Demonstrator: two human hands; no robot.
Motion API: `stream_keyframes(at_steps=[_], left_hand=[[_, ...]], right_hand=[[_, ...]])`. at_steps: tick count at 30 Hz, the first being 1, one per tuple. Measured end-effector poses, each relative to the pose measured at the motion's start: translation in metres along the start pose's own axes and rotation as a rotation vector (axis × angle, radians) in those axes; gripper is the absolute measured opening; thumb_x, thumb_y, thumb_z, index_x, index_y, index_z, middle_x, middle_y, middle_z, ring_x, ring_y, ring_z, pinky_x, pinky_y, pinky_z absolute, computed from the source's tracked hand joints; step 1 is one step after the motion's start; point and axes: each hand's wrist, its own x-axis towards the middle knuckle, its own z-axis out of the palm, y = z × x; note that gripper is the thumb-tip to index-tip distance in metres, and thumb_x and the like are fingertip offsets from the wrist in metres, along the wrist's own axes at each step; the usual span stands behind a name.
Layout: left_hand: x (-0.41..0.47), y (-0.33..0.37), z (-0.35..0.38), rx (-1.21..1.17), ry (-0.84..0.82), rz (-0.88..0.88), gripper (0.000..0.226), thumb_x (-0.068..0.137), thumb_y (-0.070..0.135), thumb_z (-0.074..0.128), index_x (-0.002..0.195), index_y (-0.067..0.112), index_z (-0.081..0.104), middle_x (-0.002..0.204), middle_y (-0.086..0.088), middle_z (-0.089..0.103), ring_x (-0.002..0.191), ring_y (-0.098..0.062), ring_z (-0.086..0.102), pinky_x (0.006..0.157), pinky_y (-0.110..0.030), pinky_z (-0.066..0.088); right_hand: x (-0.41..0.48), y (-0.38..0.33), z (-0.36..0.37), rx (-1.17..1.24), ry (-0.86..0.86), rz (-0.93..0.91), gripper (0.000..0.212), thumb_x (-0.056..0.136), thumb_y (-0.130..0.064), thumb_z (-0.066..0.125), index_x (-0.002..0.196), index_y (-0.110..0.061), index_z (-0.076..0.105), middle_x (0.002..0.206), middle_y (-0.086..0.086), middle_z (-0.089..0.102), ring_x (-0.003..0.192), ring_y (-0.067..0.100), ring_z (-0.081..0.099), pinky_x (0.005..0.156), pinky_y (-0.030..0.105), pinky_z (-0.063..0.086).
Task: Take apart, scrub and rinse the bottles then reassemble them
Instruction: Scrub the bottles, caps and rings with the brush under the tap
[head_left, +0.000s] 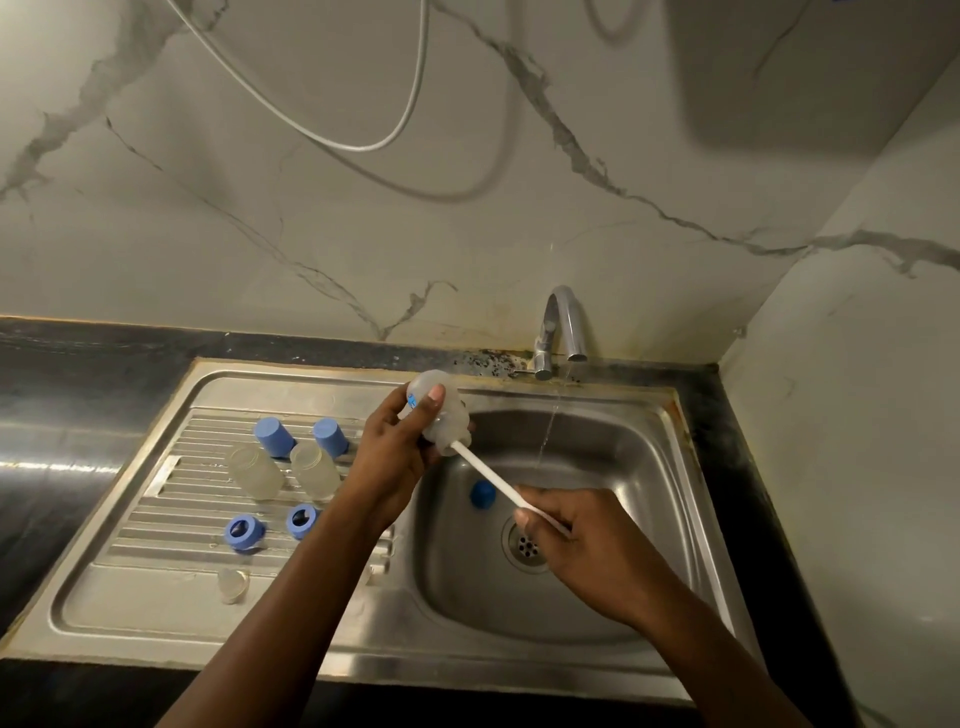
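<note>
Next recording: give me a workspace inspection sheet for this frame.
Surface: steel drainboard, black counter.
Job's things: bottle in hand, brush handle in its mouth; clear bottles, blue caps, blue rings, clear teat on drainboard; blue piece in basin.
Clutter: nothing seen.
Hands: left hand grips bottle; right hand grips brush handle.
Cables: white cable loops on wall.
Surroundings: tap running, marble-pattern wall.

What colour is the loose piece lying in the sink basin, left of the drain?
Blue. The loose piece shows clearly in the head view, the only one.

Veined marble walls (311, 208) meet a dark stone counter (78, 364).
</note>
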Motion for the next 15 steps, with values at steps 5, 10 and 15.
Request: stream_keyframes(at_steps=[5, 10, 15], left_hand=[[-0.002, -0.002, 0.001, -0.178, -0.051, -0.055, 0.065, 0.088, 0.032, 0.071, 0.148, 0.016, 0.051, 0.144, -0.023, 0.059, 0.115, -0.043, 0.072, 0.082, -0.04, 0.066], [-0.004, -0.009, 0.003, -0.419, -0.118, -0.074, 0.084, 0.078, 0.037, 0.092, 0.147, 0.014, 0.051, 0.143, -0.03, 0.06, 0.125, -0.048, 0.065, 0.083, -0.041, 0.067], [0.0, -0.021, 0.004, -0.577, -0.175, -0.078, 0.108, 0.075, 0.033, 0.097, 0.161, 0.012, 0.034, 0.151, -0.027, 0.053, 0.132, -0.042, 0.062, 0.087, -0.041, 0.066]], right_hand=[[-0.005, -0.006, 0.005, 0.477, -0.088, 0.127, 0.025, 0.107, -0.026, 0.059, 0.122, -0.034, 0.077, 0.067, 0.006, 0.054, 0.047, 0.011, 0.042, 0.044, 0.026, 0.037], [-0.006, -0.014, 0.007, 0.921, -0.285, 0.348, 0.03, 0.105, -0.034, 0.056, 0.126, -0.024, 0.075, 0.067, 0.005, 0.041, 0.043, 0.01, 0.025, 0.041, 0.019, 0.024], [-0.005, -0.007, 0.012, 1.239, -0.369, 0.44, 0.04, 0.1, -0.033, 0.057, 0.131, -0.013, 0.071, 0.066, 0.002, 0.033, 0.038, 0.004, 0.023, 0.034, 0.015, 0.023]])
